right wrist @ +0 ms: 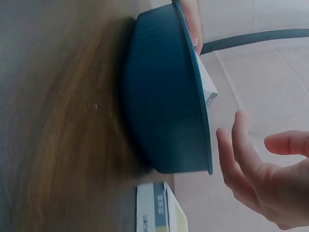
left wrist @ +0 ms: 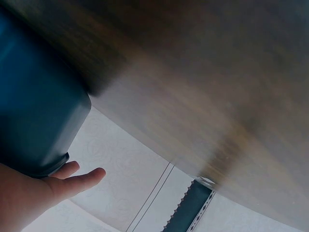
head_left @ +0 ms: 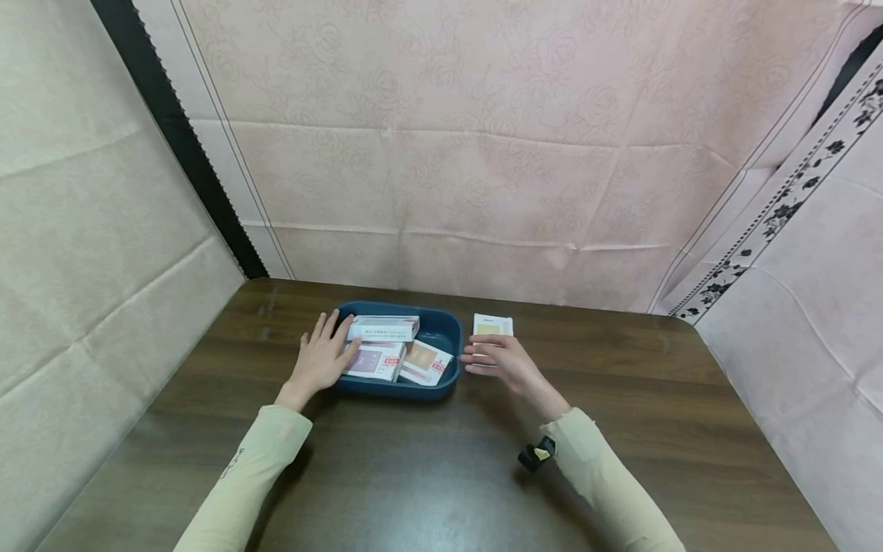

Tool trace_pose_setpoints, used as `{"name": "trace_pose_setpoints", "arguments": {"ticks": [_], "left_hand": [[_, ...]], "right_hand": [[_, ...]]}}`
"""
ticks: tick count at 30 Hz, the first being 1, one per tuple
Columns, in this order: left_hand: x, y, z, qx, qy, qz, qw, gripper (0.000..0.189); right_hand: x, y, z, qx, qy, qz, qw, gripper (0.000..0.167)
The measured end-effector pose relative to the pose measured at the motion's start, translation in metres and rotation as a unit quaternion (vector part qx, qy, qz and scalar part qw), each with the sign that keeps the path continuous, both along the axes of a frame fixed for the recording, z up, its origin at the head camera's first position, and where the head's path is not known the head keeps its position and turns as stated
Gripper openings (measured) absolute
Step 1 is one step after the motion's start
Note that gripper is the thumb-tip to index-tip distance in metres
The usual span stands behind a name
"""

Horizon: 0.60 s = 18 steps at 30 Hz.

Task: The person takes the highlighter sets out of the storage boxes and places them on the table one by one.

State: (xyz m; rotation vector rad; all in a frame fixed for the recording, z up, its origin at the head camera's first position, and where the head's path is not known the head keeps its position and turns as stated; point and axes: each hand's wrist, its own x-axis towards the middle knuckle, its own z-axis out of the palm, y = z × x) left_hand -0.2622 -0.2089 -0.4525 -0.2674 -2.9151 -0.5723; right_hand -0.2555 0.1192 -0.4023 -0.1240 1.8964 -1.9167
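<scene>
Blue tray (head_left: 396,389) sits on the wooden table (head_left: 414,475), towards its far edge, between the person's two hands. Three boxes in it: a long white box (head_left: 382,330) along the far side, a purple-panelled box (head_left: 372,360) at the near left, a tan-panelled box (head_left: 426,362) lying askew at the near right. A fourth, a white box with a yellow-green panel (head_left: 493,325), lies on the table just beyond the tray's right end, its near part behind the right hand.

Left hand (head_left: 319,364): at the tray's left rim, fingers spread and straight, thumb reaching over the inside. Looks like steadying rather than grasping; whether the thumb meets a box, I cannot tell.

Right hand (head_left: 507,360): holds nothing. Fingers loose, slightly bent, just beside the tray's right rim and above the loose box's near end. The right wrist view shows it apart from both.

My reading: the step in hand is a reach beside the tray, left hand bracing. Two candidates for the next move: lowering the right fingers round the loose box, or closing them on the rim opposite the left hand. Cannot settle which from here.

Farther out: pale sleeves (head_left: 237,475), a black device (head_left: 536,454) at the right wrist, patterned cloth (head_left: 448,176) hanging behind the table.
</scene>
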Motion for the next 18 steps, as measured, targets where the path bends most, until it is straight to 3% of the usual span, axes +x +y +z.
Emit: {"name": "trace_pose_setpoints", "arguments": {"ticks": [8, 18], "left_hand": [[0.000, 0.000, 0.000, 0.001, 0.005, 0.000, 1.0000, 0.059], [0.000, 0.000, 0.001, -0.005, -0.006, 0.001, 1.0000, 0.060]], "right_hand": [[-0.001, -0.014, -0.004, -0.052, -0.008, 0.013, 0.9986, 0.040], [-0.004, -0.033, -0.005, -0.108, -0.051, 0.019, 0.9926, 0.041]]}}
